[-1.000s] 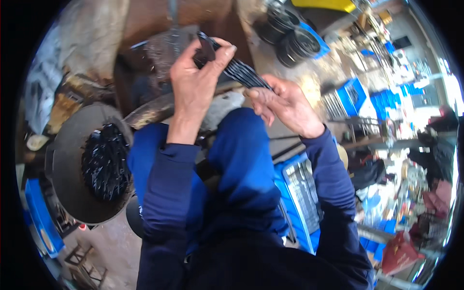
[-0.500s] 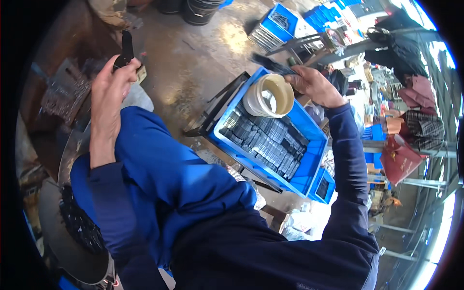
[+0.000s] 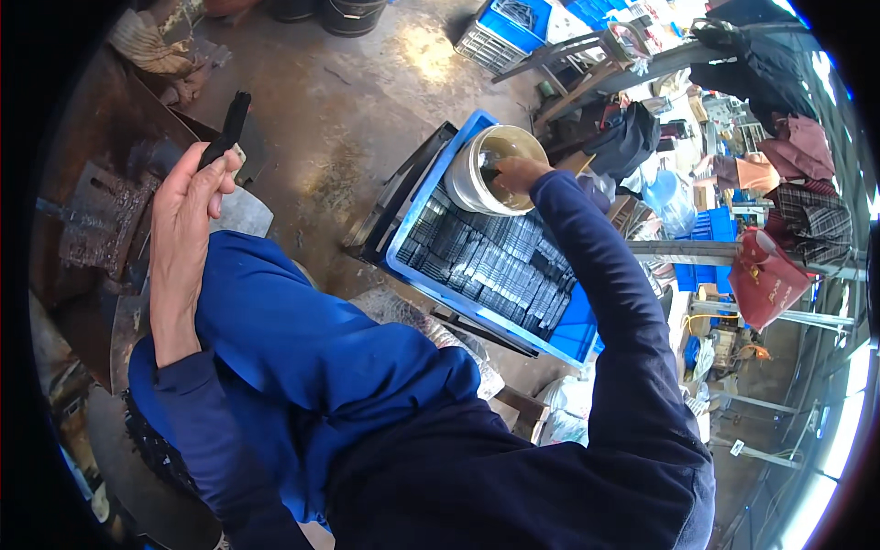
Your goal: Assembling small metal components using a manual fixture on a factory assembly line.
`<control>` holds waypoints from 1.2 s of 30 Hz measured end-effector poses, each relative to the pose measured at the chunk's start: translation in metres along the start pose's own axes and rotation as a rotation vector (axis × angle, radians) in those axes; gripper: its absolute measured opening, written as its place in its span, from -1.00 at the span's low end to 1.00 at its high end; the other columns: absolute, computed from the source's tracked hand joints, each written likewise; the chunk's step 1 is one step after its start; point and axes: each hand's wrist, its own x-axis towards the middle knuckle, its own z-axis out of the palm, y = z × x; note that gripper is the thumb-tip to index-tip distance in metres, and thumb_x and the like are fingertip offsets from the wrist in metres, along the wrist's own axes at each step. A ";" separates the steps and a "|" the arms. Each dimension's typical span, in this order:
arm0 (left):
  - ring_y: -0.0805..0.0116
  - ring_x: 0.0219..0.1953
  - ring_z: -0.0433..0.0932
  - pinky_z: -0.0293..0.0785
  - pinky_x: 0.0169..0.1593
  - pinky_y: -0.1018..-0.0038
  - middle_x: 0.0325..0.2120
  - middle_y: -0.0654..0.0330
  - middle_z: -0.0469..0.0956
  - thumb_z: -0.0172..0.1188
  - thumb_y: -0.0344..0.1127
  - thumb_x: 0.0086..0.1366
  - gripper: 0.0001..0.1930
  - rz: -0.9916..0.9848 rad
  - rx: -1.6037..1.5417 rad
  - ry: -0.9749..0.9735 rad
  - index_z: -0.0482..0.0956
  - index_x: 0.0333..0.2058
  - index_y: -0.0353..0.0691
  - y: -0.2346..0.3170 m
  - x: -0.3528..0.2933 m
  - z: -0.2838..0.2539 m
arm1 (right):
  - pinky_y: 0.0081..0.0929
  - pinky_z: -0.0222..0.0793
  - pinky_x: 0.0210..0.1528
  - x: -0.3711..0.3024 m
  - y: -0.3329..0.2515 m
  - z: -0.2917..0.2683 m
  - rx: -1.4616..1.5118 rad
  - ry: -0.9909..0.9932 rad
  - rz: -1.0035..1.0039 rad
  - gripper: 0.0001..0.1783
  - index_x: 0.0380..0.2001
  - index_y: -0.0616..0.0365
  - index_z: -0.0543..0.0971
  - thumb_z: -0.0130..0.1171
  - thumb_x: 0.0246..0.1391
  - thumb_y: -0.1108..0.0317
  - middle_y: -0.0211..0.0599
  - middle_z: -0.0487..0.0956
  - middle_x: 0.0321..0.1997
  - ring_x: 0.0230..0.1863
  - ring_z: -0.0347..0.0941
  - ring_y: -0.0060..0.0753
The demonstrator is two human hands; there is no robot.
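Note:
In my left hand (image 3: 188, 197), raised above my left knee, the thumb and fingers are closed around a slim black bar-shaped piece (image 3: 232, 126) whose exact kind I cannot make out. My right hand (image 3: 521, 174) reaches over the rim into a whitish round bucket (image 3: 465, 188). A bit of something dark shows at its fingertips, and the bucket wall and the hand itself hide the rest. The bucket stands in a blue crate (image 3: 396, 252), on top of tightly stacked rows of dark flat pieces (image 3: 495, 266).
A dark metal machine surface (image 3: 101, 215) is at my left. My legs in blue trousers (image 3: 302, 321) lie between it and the crate. Dark buckets (image 3: 353, 16) and another blue crate (image 3: 513, 23) stand farther off. Bags and clothing, including a red bag (image 3: 765, 280), hang at the right.
My right hand has moved left and down into the bucket, taking the dark object it held out of clear view. My left hand has shifted slightly left and down, still gripping the black piece.

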 end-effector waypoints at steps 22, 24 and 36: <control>0.68 -0.48 0.19 0.11 -0.38 0.71 -0.47 0.43 0.37 0.03 -0.22 0.44 -0.75 -0.080 0.080 -0.126 0.58 -0.11 -0.23 -0.011 0.017 0.008 | -0.33 0.30 -0.49 -0.159 -0.011 -0.004 0.775 0.470 0.179 -0.65 -0.22 0.14 0.47 -0.01 0.32 0.04 -0.25 0.48 -0.52 -0.58 0.39 -0.25; 0.69 -0.48 0.17 0.10 -0.38 0.72 -0.48 0.43 0.38 0.04 -0.23 0.42 -0.77 -0.078 0.091 -0.093 0.59 -0.15 -0.22 -0.008 0.011 0.003 | -0.49 0.22 -0.58 -0.178 -0.021 0.017 1.387 0.483 0.483 -0.62 -0.24 0.13 0.45 -0.02 0.34 -0.01 -0.43 0.37 -0.59 -0.67 0.24 -0.48; 0.72 -0.50 0.17 0.09 -0.41 0.76 -0.47 0.45 0.39 0.04 -0.24 0.43 -0.78 -0.093 0.059 -0.096 0.58 -0.13 -0.22 -0.011 0.014 0.012 | -0.54 0.14 -0.66 -0.183 -0.015 0.204 2.054 0.508 0.946 -0.61 -0.27 0.08 0.42 -0.05 0.33 -0.05 -0.50 0.29 -0.59 -0.70 0.14 -0.61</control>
